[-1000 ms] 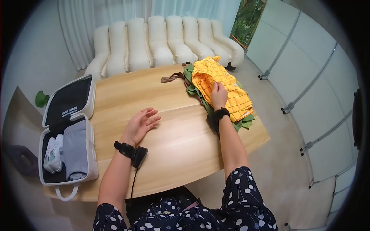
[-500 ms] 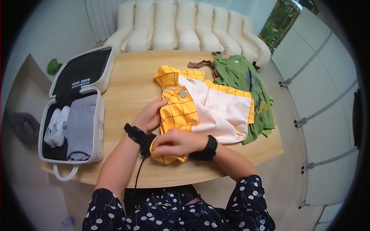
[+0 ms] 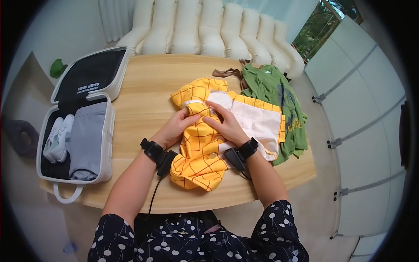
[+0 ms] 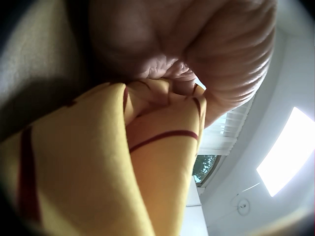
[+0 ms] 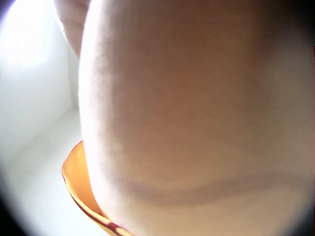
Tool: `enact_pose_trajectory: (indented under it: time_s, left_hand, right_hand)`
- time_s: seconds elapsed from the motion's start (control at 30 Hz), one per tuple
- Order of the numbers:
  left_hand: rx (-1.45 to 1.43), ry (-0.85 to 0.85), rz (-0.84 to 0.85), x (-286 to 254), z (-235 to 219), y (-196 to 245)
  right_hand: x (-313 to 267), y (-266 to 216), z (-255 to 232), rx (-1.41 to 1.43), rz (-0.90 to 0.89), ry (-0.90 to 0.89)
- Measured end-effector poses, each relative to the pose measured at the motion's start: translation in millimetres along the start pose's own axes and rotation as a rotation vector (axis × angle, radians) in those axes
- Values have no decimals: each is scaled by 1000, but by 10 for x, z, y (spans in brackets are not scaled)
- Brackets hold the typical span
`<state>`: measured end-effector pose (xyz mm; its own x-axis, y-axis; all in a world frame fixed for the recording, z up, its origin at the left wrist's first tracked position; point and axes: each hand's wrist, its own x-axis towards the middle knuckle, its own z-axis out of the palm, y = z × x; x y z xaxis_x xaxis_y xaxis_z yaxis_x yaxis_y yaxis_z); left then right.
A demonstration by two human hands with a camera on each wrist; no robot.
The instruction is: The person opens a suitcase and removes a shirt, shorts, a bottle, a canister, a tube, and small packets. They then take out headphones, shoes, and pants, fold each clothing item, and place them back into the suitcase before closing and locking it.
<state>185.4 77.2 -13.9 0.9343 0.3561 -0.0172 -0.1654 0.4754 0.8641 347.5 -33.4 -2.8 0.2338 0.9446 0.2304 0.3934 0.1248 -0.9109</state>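
A yellow checked shirt (image 3: pixel 203 135) lies spread on the table, part of its pale inner side (image 3: pixel 257 122) turned up. My left hand (image 3: pixel 174 126) grips its yellow front near the collar, thumb on top. Close beside it, my right hand (image 3: pixel 229 127) pinches the same front at a shiny round button (image 3: pixel 212 111); the two thumbs nearly meet. In the left wrist view, folded yellow cloth (image 4: pixel 162 142) runs up into the curled fingers. The right wrist view is mostly filled by my hand (image 5: pixel 187 108), with a yellow cloth edge (image 5: pixel 78 172) below; its fingertips are hidden there.
A green T-shirt (image 3: pixel 273 85) lies under the yellow shirt's right side, brown straps (image 3: pixel 227 73) near it. At the left stands an open white suitcase (image 3: pixel 108 161) with white sneakers (image 3: pixel 59 137) and folded grey clothing (image 3: pixel 89 135). A cream sofa (image 3: pixel 187 32) is behind the table.
The yellow shirt has come off the pile on the right to the table's middle, partly uncovering the green T-shirt. My right hand has moved up from the lower hem to beside the left hand.
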Motion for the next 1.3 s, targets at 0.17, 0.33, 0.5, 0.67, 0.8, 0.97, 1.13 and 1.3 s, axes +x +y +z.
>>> enact_pose_trajectory:
  time_s: [0.17,0.33,0.5,0.67,0.8,0.97,1.13,1.3]
  left_hand:
    - [-196,153,114,29,-58,26]
    - [-308,331,53,13,-183,1]
    - [-239,217,120,57,-234,-48]
    - [-131,298,237,16,-109,16]
    - [68,243,295,-18,15,107]
    - [349,180,259,23,-121,-5]
    - [387,237,289,49,-135,-33]
    - [191,271,146,-3,-20,83]
  right_hand:
    - [-59,-34,10,292,160,-137]
    - [-114,-172,91,190,95,-409]
    - [-131,-345,104,181,227,-520]
    - [-105,-90,185,200,53,-327]
    - [-77,16,153,165,15,-236]
    - [-62,122,155,358,120,-123]
    - [-76,-102,220,268,-94,134]
    - [-163,-436,272,-59,-209,49]
